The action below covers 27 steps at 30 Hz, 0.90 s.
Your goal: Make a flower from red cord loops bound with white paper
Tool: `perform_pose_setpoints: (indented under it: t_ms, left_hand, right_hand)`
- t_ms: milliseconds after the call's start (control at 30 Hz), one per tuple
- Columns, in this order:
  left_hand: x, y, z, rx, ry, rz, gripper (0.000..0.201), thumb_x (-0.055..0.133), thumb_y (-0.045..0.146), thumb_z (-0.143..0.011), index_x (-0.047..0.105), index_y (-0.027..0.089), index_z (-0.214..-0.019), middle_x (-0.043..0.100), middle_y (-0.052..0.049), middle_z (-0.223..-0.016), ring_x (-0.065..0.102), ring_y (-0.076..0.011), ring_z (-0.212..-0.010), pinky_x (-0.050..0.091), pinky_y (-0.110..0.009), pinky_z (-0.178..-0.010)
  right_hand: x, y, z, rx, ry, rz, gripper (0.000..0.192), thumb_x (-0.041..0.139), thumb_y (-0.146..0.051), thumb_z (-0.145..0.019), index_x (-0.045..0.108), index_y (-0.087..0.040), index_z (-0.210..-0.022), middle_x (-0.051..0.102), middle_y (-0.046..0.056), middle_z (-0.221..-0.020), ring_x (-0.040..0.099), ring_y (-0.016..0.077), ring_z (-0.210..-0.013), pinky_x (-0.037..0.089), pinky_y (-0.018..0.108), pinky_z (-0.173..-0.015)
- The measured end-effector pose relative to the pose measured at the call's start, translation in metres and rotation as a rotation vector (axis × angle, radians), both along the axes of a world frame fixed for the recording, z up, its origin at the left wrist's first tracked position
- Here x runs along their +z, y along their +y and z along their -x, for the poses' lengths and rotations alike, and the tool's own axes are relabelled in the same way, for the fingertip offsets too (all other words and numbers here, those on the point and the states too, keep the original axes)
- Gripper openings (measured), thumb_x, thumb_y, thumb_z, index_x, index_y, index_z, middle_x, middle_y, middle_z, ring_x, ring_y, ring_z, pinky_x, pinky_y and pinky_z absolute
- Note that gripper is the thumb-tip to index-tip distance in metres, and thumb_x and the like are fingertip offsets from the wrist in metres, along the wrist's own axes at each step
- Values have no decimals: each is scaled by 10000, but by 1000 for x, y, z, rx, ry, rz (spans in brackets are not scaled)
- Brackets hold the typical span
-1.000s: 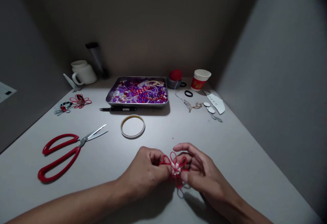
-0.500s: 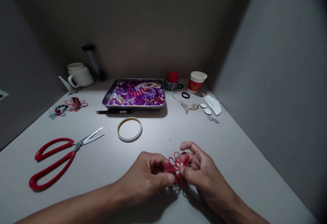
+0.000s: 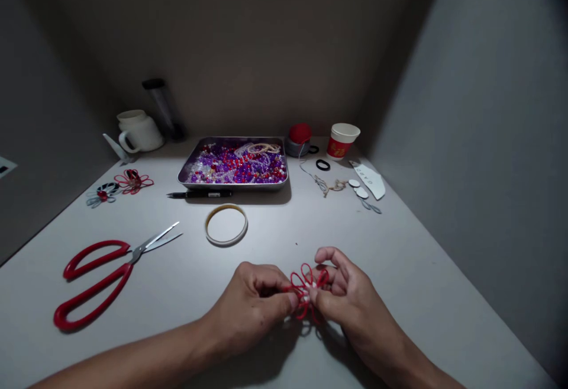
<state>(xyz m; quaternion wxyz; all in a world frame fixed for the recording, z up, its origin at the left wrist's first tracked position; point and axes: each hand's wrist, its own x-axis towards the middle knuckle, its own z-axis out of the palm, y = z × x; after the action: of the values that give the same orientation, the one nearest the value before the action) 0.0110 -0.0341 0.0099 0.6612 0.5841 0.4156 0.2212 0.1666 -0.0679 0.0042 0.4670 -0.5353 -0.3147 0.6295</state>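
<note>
Matte grey tabletop, left hand, right hand, grips pinching looped red cord flower

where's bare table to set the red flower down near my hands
Bare table lies right of the right hand, and between the scissors and left hand. It is crowded at the back around the bead tray and cup.

Red looped flower (white centre)
</note>
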Motion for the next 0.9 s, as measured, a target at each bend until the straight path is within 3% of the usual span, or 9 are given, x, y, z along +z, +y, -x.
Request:
perform_pose_setpoints:
  t_ms: [167, 367, 467, 567, 700, 900]
  left_hand:
    - [0, 0, 1, -12, 37, 20, 257, 532, 290, -756, 636, 97, -623, 456, 23, -480, 359, -62, -404, 252, -189, -389]
    - [-1, -1, 1, 3, -5, -79, 271, 557, 274, -752, 618, 81, -572, 450, 11, -519, 375, -73, -461, 266, -207, -430]
    - [-1, -1, 0, -4, -14, -6, 246, 559, 294, -750, 611, 87, -625, 455, 21, -493, 366, -69, -426, 270, -204, -414]
    - [-2, 0, -1, 47, -53, 73, 190, 611, 287, -703, 597, 98, -715, 529, 5, -551, 412, -76, -450, 323, -205, -443]
    - [-3, 3, -1, 131, -75, 70, 166, 633, 253, -656, 573, 105, -612, 529, 7, -516, 417, -78, -463, 316, -206, -460]
    - [-3, 4, 1, 41, -96, 163, 100, 649, 187, -611, 619, 95, -588, 566, -5, -535, 450, -79, -467, 341, -206, -476]
  right_hand:
    - [4, 1, 1, 6, -35, 25, 403, 634, -152, -535, 370, -221, -832, 494, -69, -589, 478, 93, -488, 362, 198, -443]
    - [4, 0, -1, -41, 33, -22, 441, 653, -166, -548, 337, -220, -852, 492, -69, -643, 448, 65, -462, 352, 187, -417]
    - [5, 0, -2, -25, 0, -23, 441, 643, -148, -552, 330, -218, -855, 501, -67, -638, 450, 69, -482, 348, 185, -427]
    - [4, 0, 0, 10, -54, -23, 424, 633, -128, -565, 331, -217, -849, 493, -80, -592, 446, 74, -492, 360, 190, -447]
    - [0, -3, 2, 107, -82, -39, 388, 599, -83, -594, 336, -220, -844, 480, -100, -578, 436, 55, -465, 353, 181, -450]
    - [1, -8, 2, 210, -46, -89, 395, 592, -35, -576, 347, -217, -828, 502, -94, -631, 458, 41, -508, 376, 163, -486]
